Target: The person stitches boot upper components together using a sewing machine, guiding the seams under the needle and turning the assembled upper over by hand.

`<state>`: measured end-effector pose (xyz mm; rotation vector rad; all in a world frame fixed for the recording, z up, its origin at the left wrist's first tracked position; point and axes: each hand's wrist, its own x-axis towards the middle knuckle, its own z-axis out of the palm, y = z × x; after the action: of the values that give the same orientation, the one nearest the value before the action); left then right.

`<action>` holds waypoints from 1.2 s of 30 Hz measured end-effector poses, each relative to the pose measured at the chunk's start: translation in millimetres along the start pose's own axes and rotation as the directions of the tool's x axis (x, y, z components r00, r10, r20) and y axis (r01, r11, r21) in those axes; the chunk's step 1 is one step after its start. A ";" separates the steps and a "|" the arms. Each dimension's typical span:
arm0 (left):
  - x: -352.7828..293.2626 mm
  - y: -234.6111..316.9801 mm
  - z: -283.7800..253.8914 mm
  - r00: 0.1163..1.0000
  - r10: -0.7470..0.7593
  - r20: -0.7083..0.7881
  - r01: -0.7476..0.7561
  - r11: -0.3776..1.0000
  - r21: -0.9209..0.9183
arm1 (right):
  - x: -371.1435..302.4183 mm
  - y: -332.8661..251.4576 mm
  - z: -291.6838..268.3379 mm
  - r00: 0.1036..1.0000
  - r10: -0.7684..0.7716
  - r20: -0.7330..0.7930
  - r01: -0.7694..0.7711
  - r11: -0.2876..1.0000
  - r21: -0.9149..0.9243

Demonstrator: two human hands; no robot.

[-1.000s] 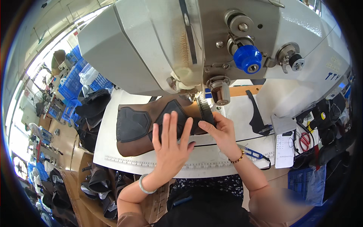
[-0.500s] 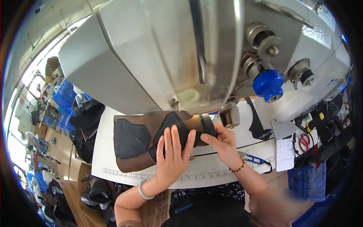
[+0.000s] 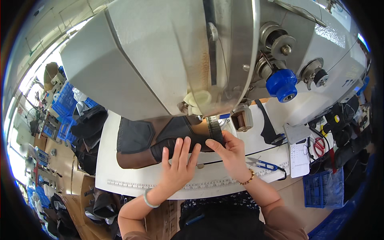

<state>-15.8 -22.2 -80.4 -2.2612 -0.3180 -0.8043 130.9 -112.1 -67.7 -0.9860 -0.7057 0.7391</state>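
Observation:
A brown and black leather piece (image 3: 136,138) with padded panels lies on the white table, its far edge running beneath the head of a large grey sewing machine (image 3: 140,56). My left hand (image 3: 178,166) rests on its near black part, fingers stretched out and spread. At the piece's right end, my right hand (image 3: 233,154) pinches the dark gathered edge between thumb and fingers. The machine's needle area is just beyond the piece, mostly hidden by the machine head.
Blue-handled thread snips (image 3: 267,165) lie right of my right hand. A ruler strip (image 3: 160,187) runs along the table's near edge. Farther right are a notepad (image 3: 300,160), red-handled scissors (image 3: 319,146) and a black strip (image 3: 267,126). Blue baskets (image 3: 64,100) stand at far left.
The leather piece has shifted slightly left and away from me, its near edge now closer to the machine. My left hand has slid nearer to me; my right hand moved slightly left, still pinching.

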 end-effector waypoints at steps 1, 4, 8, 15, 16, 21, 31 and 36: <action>-3.5 3.3 6.5 1.000 0.003 0.003 -0.003 1.000 -0.001 | 1.0 -0.8 -4.0 1.000 0.002 -0.002 -0.002 1.000 0.003; -10.2 8.9 19.8 0.995 -0.019 -0.098 0.031 0.992 0.122 | 4.4 3.4 -21.5 0.976 -0.129 0.174 0.172 0.949 -0.265; -9.4 10.4 25.4 0.992 -0.024 -0.120 0.039 0.991 0.125 | -6.8 8.1 -17.7 0.967 -0.172 0.186 0.237 0.878 -0.415; -2.3 -9.4 10.6 0.997 0.044 -0.066 -0.036 0.993 0.115 | -23.8 6.3 1.3 0.993 0.108 0.040 -0.108 0.994 0.012; -0.7 -13.9 12.5 0.992 0.071 -0.109 -0.052 0.985 0.165 | -24.9 6.4 3.7 0.994 0.106 0.040 -0.106 0.994 0.016; 11.9 -35.6 9.0 0.965 0.186 -0.186 -0.158 0.975 0.154 | -30.7 0.4 21.3 0.995 0.095 0.016 -0.097 0.979 0.181; 16.4 -30.0 -12.7 0.964 0.222 -0.149 -0.206 0.972 0.112 | -7.8 -15.4 -10.1 0.973 0.145 0.179 -0.176 0.970 0.171; 14.6 -28.2 -10.3 0.963 0.241 -0.120 -0.219 0.961 0.170 | -3.3 -5.0 -7.9 0.986 0.078 0.148 -0.086 0.995 0.047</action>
<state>-21.5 -9.0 -50.2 -2.0376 -0.0469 -0.7814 136.5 -120.3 -66.8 -0.9230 -0.7721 0.9047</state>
